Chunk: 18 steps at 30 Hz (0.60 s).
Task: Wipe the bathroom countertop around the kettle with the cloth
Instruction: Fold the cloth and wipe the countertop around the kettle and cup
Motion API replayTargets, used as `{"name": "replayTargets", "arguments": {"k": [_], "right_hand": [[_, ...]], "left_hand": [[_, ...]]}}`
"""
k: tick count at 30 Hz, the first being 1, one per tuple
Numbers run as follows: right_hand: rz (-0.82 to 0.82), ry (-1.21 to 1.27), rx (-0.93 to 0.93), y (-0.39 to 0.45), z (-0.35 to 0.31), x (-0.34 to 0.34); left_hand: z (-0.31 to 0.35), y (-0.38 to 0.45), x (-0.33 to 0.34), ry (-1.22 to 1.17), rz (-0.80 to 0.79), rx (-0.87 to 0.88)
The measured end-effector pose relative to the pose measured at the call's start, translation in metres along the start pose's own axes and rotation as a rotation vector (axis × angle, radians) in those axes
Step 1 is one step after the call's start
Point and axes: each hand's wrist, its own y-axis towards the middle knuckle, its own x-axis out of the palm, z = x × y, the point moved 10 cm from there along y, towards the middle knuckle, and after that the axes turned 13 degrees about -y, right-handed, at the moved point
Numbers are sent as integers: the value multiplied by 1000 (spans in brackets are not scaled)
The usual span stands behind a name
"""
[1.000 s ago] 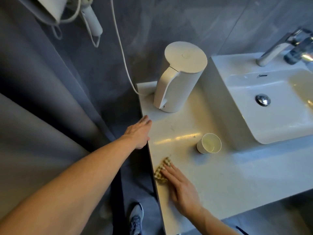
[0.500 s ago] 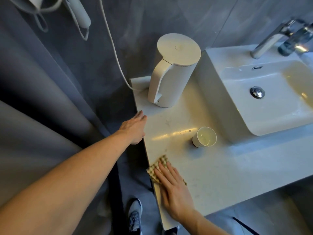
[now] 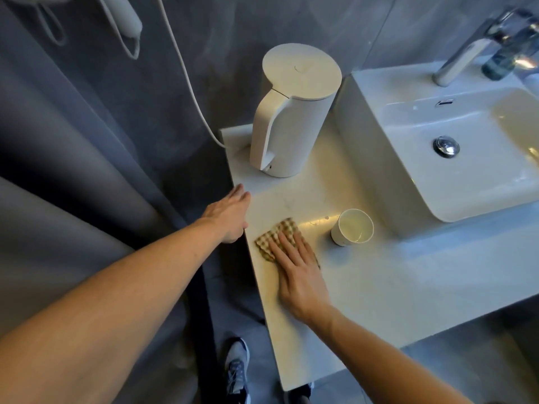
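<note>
Nearest of all, a grey shoe (image 3: 236,371) stands on the floor, below the kettle and left of the counter (image 3: 379,293). Next comes the right hand (image 3: 297,272). It lies flat with straight fingers and presses the cloth (image 3: 269,239) onto the counter, in front of the kettle. A flat hand likely pushes the whole cloth down, so it rubs well. The left hand (image 3: 232,212) rests on the counter's left edge, fingers straight and holding nothing, just in front of the kettle. It is probably there to keep the person steady while leaning in.

A cup (image 3: 352,227) stands to the right of the cloth, close in front of the kettle. The kettle (image 3: 288,118) stands upright at the back corner, its handle facing the person. Its cord (image 3: 186,74) runs up the wall behind it. The sink (image 3: 437,147) sits to the kettle's right.

No words or brand can be read on anything.
</note>
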Motion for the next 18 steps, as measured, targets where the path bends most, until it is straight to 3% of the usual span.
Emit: {"name": "replayTargets", "arguments": {"k": [5, 10, 13, 15, 18], "right_hand": [[-106, 91, -98, -97, -7, -1], [-39, 151, 5, 7, 8, -25], [-120, 51, -52, 81, -5, -11], [-146, -51, -106, 87, -19, 7], [-70, -65, -93, 31, -32, 11]], "left_hand": [[2, -4, -2, -13, -5, 0], [3, -6, -5, -21, -20, -3], [3, -5, -6, -14, -7, 2], [3, -4, -5, -8, -6, 4], [2, -5, -5, 0, -8, 10]]}}
